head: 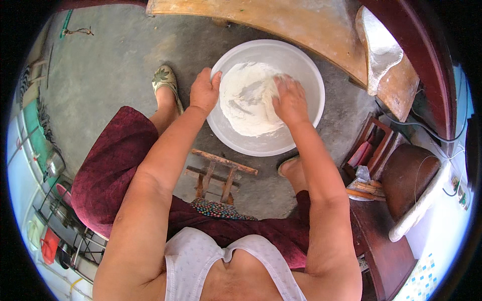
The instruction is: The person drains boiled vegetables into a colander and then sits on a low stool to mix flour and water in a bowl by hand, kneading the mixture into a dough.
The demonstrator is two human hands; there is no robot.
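A large white plastic basin point(263, 147) stands on the floor between my feet. Inside it lies a broad heap of white flour point(244, 113), with grey patches of the basin's bottom showing through. My left hand point(205, 88) grips the basin's left rim, thumb along the edge. At the right of the heap, my right hand point(289, 96) is in the flour; its fingers are blurred and partly dusted, and whether they close on any flour I cannot tell.
Close behind the basin runs a wooden table's curved edge point(263, 19). A small wooden stool frame point(226, 161) is below me. At right are a dark wooden cabinet point(391, 248), a brown rounded object point(408, 180) and a grey cable point(425, 132). A wire rack point(84, 244) stands at lower left.
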